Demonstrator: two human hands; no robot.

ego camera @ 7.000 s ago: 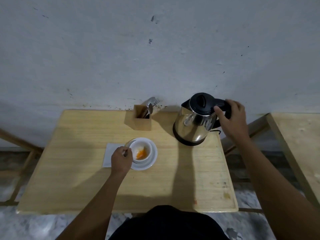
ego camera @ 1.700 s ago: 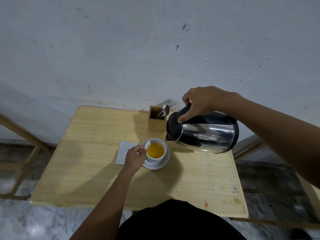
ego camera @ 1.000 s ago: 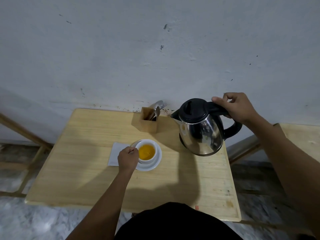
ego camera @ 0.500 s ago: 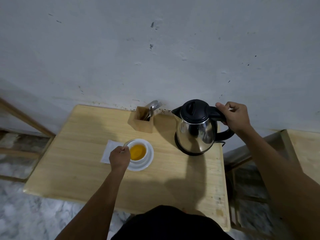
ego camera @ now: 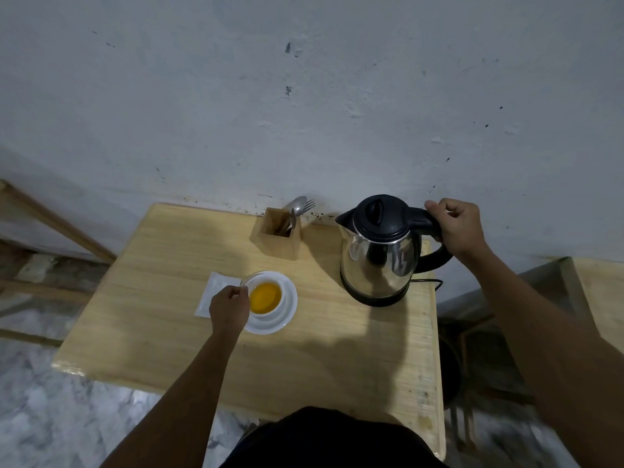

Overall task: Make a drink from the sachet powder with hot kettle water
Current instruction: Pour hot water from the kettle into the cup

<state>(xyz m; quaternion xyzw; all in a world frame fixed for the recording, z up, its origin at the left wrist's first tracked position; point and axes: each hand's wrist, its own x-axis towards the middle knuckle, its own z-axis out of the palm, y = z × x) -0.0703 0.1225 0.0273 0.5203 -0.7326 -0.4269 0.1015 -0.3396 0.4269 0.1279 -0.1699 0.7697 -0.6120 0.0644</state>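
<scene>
Kettle back upright on its base at the table's far right, no longer tilted over the cup – right hand still wrapped around the handle, left hand pinching the cup's near side, probably its handle, orange drink inside, cup on the saucer.

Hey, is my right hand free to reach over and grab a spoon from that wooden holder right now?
Probably not yet: the right hand is wrapped round the kettle handle. The kettle also stands between it and the wooden holder, so after letting go it would likely need to pass over or around it.
</scene>
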